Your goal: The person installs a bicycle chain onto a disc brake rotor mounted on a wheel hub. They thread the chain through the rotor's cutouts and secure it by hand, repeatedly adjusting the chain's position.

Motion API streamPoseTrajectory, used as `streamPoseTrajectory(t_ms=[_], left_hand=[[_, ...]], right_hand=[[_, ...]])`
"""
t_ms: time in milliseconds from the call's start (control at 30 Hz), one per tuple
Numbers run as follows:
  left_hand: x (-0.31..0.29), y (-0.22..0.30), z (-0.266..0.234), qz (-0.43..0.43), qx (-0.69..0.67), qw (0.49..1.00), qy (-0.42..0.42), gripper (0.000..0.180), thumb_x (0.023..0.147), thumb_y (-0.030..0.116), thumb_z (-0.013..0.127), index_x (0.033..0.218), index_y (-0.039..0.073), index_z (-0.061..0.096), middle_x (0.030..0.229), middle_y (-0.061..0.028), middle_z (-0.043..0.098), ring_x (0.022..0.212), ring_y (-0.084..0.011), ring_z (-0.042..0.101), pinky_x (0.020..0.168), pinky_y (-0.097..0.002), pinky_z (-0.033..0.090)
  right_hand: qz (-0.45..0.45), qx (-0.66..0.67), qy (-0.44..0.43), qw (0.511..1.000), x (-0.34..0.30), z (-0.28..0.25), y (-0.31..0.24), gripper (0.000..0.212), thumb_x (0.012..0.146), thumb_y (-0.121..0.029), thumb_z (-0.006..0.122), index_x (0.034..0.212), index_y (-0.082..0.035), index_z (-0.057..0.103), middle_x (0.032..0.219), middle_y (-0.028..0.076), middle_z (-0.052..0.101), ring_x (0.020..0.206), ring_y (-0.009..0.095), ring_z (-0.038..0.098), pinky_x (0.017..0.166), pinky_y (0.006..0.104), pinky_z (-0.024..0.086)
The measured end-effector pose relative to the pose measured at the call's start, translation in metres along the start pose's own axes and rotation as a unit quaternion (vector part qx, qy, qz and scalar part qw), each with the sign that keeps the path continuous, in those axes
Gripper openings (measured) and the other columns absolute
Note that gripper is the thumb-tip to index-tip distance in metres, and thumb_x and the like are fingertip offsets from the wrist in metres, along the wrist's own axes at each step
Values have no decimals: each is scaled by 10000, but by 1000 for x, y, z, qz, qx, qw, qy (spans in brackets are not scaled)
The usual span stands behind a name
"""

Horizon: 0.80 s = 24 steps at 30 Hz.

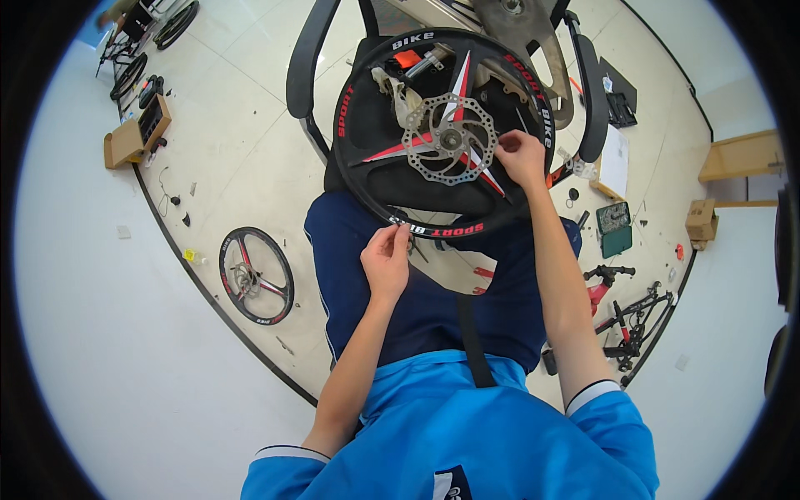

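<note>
A black bicycle wheel (351, 158) with red and white spokes lies across a black chair seat (433, 197), over my thighs. A silver brake disc (417, 166) full of holes sits at its hub. My left hand (387, 260) is closed at the wheel's near rim, with thumb and fingertips pinched on the edge. Over the wheel's right side reaches my right hand (523, 160), its fingers drawn together beside the disc's right edge. Whatever those fingers hold is too small or hidden to make out. A crumpled clear plastic bag (402, 96) and a silver cylindrical part (427, 63) lie behind the disc.
Chair armrests (302, 62) flank the wheel. Another wheel (256, 276) lies on the floor at left, near an open cardboard box (138, 133). At right are a green tool case (615, 229) and a small bike frame (637, 325). Far left, a person (119, 12) is near bicycles.
</note>
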<state>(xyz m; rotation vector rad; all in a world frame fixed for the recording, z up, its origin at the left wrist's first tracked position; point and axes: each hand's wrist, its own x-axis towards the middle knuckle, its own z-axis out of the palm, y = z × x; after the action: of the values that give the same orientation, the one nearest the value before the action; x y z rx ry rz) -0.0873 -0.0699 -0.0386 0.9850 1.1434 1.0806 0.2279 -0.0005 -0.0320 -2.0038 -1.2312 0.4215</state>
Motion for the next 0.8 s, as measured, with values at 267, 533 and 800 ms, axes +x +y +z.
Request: streamPoseTrajectory(t_ms=[267, 533, 800], left_hand=[[7, -15, 3, 5, -2, 1000, 22, 163, 980, 78, 700, 986, -85, 688, 853, -8, 642, 723, -56, 599, 648, -204, 474], [10, -15, 5, 7, -15, 999, 37, 161, 997, 120, 691, 1012, -41, 698, 824, -4, 677, 691, -43, 576, 611, -195, 453], [12, -25, 3, 14, 0, 999, 43, 162, 992, 116, 697, 1015, -44, 698, 821, -4, 673, 684, -43, 573, 607, -196, 451]], right_hand=[[-23, 210, 93, 973, -66, -2, -60, 143, 869, -43, 757, 996, 21, 738, 845, 82, 754, 765, 131, 727, 738, 262, 576], [-148, 84, 25, 985, -54, 18, -97, 165, 776, -40, 837, 874, 16, 717, 810, 107, 696, 657, 197, 681, 626, 299, 542], [-123, 25, -9, 992, -52, 18, -103, 182, 770, -78, 846, 863, 15, 721, 770, 113, 687, 652, 215, 676, 634, 323, 543]])
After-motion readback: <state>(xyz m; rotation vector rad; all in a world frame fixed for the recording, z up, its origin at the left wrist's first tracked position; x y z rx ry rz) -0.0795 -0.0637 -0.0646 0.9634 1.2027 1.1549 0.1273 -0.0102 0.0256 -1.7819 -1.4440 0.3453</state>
